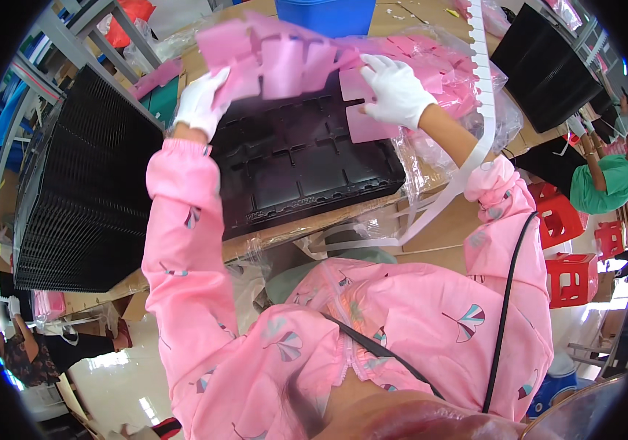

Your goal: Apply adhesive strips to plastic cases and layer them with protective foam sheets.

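The slotted pink sheet (284, 67) blurs toward its upper edge and hides the far part of the black molded tray (277, 158) from you. It also partly covers the fingers of your left hand (201, 103). The picture's upper edge cuts off the blue bin (325, 18). You cannot count the layers in the ribbed black stack (86, 183); the green-shirted co-worker's (611, 180) head is blurred.

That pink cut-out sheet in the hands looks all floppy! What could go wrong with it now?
The pink cut-out sheet could tear at its narrow parts if the left hand and right hand pull apart. Being floppy, it might fold over and land crooked on the black molded tray below. Also, the white notched strip passes close to the right forearm in this view, so it might snag.
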`<state>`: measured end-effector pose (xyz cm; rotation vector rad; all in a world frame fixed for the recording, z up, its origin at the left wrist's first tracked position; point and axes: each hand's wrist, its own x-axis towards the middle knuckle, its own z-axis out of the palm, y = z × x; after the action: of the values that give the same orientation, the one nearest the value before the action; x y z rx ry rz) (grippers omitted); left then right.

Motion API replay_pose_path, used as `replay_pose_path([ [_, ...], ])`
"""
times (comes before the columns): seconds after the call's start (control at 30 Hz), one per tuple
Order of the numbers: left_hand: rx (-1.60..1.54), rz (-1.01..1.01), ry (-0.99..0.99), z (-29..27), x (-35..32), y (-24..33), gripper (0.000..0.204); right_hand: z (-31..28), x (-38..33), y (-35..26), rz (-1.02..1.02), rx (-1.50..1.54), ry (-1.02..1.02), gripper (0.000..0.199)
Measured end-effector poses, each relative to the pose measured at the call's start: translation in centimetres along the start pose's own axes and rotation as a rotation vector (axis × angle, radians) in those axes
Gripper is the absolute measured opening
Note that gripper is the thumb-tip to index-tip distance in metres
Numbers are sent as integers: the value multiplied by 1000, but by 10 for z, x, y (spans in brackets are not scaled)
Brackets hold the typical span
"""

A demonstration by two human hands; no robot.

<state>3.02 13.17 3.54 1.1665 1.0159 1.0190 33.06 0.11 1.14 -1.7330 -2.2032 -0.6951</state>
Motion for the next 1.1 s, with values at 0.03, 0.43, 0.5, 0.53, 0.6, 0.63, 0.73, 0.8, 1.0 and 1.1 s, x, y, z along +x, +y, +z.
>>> replay_pose_path([
  [0.03,20,-38,17,-25,7,-18,36,8,-4,8,27,-39,-85,42],
  [0.43,36,-205,23,-99,-44,-75,30,46,-46,162,568,-257,-486,29],
  [0.5,26,-190,-13,-99,-43,-75,29,71,-53,220,464,-199,-612,28],
  [0.53,30,-187,0,-95,-49,-70,29,65,-41,213,395,-164,-674,28],
  [0.6,22,-186,15,-96,-59,-66,28,5,-11,188,428,74,-621,35],
  [0.63,6,-191,-22,-93,-55,-65,28,-18,-9,191,518,221,-557,41],
  [0.73,-19,-185,-29,-94,-55,-64,28,-28,2,189,520,289,-245,54],
  [0.8,-23,-185,-22,-94,-56,-63,28,-40,-2,167,476,213,3,53],
  [1.0,-17,-195,-17,-97,-56,-65,29,-39,11,43,253,534,-58,49],
  [1.1,-16,-208,-14,-90,-59,-60,29,-1,20,3,521,1202,-201,60],
])
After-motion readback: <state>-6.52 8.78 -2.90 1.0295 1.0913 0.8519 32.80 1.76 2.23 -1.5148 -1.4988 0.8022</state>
